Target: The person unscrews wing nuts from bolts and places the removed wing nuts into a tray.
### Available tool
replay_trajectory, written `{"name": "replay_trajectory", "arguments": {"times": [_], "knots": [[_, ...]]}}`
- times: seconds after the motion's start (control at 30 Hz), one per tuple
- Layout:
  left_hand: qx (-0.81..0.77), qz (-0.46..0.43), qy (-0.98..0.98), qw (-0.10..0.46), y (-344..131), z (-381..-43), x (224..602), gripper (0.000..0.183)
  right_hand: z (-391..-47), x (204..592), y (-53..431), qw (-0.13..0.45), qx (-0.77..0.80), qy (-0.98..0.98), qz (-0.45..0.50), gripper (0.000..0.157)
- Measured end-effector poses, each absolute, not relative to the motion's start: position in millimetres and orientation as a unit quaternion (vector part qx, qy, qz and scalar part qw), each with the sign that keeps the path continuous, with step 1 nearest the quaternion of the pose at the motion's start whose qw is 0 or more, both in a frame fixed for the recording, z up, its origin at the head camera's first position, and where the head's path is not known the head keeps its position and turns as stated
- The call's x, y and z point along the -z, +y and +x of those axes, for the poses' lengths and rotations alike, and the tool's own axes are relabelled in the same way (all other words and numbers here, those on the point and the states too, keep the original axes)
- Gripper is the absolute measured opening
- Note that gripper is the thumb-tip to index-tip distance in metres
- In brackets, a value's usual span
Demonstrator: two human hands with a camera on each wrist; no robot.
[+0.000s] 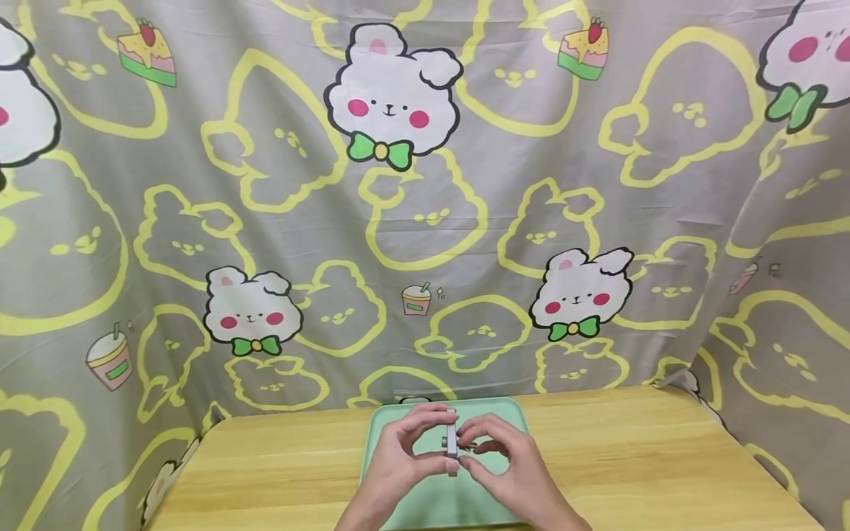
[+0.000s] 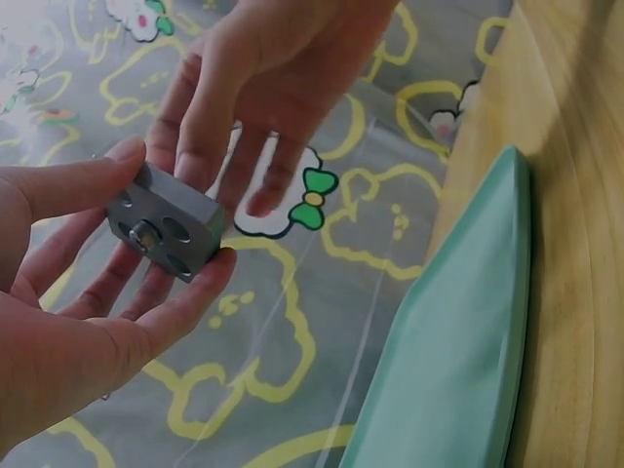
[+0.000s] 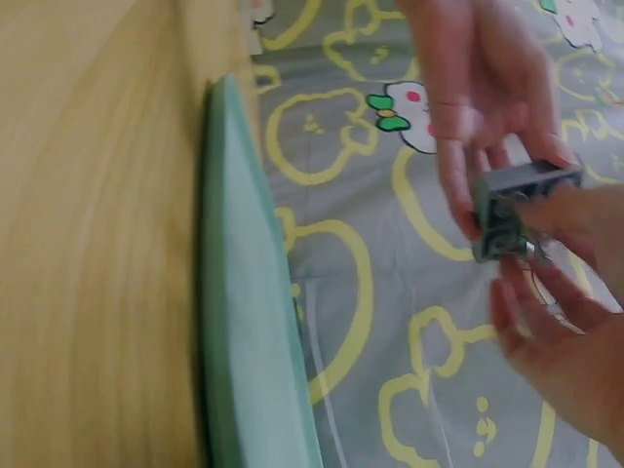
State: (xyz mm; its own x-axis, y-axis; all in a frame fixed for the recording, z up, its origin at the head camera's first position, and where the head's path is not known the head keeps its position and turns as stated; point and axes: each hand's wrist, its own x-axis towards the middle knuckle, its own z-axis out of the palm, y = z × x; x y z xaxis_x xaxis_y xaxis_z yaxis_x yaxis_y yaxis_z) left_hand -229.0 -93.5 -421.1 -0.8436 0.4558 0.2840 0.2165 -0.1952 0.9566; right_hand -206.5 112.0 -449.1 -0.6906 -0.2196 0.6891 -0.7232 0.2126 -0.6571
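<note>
A small grey rectangular block (image 1: 452,441) is held upright between both hands above a mint-green tray (image 1: 432,505). My left hand (image 1: 396,456) grips it from the left, thumb at the lower end and fingers at the upper end. In the left wrist view, the block (image 2: 168,222) shows a face with several round holes and a short metal stud in the middle. On the other side, my right hand (image 1: 506,459) has thumb and fingertips at the block. Thin shiny metal pieces stick out beside those fingers in the right wrist view, close under the block (image 3: 517,200).
The tray lies on a light wooden table (image 1: 285,464). Behind and at both sides hangs a grey curtain (image 1: 398,221) printed with white bears and yellow outlines, reaching down to the table's edges.
</note>
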Motion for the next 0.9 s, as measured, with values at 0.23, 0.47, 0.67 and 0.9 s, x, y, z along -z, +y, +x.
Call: {"name": "replay_trajectory", "arguments": {"times": [0.23, 0.47, 0.67, 0.9], "knots": [[-0.720, 0.263, 0.638, 0.072, -93, -228, 419, 0.051, -206, 440, 121, 0.062, -0.630, -0.728, 0.264, 0.020], [-0.699, 0.277, 0.657, 0.055, -88, -225, 419, 0.048, -209, 439, 123, -0.016, -0.678, -0.719, 0.148, 0.030], [-0.676, 0.289, 0.676, 0.051, -85, -224, 421, 0.047, -211, 443, 124, -0.070, -0.707, -0.693, 0.121, 0.030], [-0.669, 0.289, 0.683, 0.052, -84, -224, 424, 0.048, -209, 441, 123, -0.066, -0.717, -0.683, 0.121, 0.027]]}}
